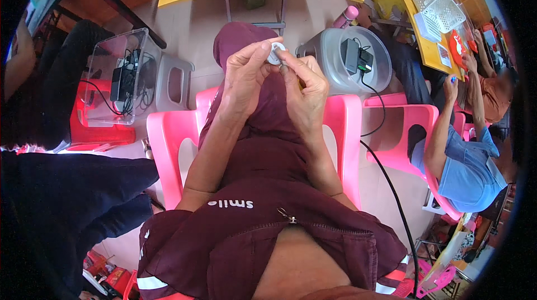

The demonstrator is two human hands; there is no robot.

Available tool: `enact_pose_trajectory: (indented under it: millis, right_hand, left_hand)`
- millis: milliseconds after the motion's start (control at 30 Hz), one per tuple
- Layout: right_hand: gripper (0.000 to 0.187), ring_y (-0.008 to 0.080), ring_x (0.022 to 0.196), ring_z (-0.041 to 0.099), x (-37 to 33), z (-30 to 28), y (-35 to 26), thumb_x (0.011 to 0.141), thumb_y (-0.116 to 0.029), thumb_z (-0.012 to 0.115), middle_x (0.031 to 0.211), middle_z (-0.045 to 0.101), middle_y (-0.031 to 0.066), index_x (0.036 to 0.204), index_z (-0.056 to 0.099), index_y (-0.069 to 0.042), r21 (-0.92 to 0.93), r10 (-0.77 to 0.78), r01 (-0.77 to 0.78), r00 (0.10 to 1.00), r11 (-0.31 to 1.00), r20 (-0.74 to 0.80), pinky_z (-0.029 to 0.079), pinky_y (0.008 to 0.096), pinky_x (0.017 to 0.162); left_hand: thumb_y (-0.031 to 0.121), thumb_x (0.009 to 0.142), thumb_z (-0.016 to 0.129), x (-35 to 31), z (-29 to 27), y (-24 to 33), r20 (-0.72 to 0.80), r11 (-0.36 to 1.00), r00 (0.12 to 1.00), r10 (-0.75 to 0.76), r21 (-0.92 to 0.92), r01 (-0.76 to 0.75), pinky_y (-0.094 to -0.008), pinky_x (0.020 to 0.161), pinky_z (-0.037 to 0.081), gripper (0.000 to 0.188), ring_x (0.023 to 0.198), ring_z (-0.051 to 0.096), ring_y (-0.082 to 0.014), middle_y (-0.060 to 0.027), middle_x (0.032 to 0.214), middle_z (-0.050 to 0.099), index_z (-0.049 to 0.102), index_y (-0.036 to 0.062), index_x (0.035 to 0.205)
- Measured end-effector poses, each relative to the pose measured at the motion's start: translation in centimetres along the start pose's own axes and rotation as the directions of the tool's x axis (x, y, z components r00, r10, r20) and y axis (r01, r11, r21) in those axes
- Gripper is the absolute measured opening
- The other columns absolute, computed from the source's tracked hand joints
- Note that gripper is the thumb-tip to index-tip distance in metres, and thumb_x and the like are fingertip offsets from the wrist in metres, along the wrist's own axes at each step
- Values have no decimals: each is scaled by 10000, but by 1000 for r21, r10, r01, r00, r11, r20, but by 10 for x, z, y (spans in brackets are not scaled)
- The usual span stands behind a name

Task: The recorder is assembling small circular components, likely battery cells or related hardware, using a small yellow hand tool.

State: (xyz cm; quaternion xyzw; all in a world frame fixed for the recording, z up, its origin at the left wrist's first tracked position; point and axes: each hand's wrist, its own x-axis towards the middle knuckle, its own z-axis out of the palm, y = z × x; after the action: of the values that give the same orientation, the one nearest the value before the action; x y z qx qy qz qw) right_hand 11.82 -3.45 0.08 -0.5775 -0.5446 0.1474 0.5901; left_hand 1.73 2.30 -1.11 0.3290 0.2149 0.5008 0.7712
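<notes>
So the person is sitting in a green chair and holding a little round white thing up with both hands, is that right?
Not quite: the chair is pink, as the head view shows. The left hand and right hand do hold the little round white thing.

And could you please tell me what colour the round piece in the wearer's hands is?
The round piece is mostly white; it shows best in the head view.

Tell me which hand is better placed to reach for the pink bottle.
Likely the right hand: the pink bottle is ahead of it and to the right. The left hand is farther off and pinches the white disc, though the right hand is at its edge too.
</notes>
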Motion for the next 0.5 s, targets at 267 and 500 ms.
enact_pose_trajectory:
  millis: [267,500]
  right_hand:
    - [273,150,627,485,-3,4,-2,799,69,604,718,502,70,1046,667,-30,-166,-48,41,998,985,-43,407,262,557]
    - [320,129,631,475,-4,6,0,788,96,606,710,482,42,1071,663,-43,-99,-103,91,988,991,-117,410,254,558]
  left_hand:
    - [192,954,496,-1,-4,-10,-15,996,998,61,64,-60,-252,749,520,293,865,628,-141,-117,1007,652,588,-20,1134]
    - [168,950,505,-6,9,-8,-48,957,978,204,222,-189,-240,742,500,285,868,609,-118,-108,1009,649,584,-30,1139]
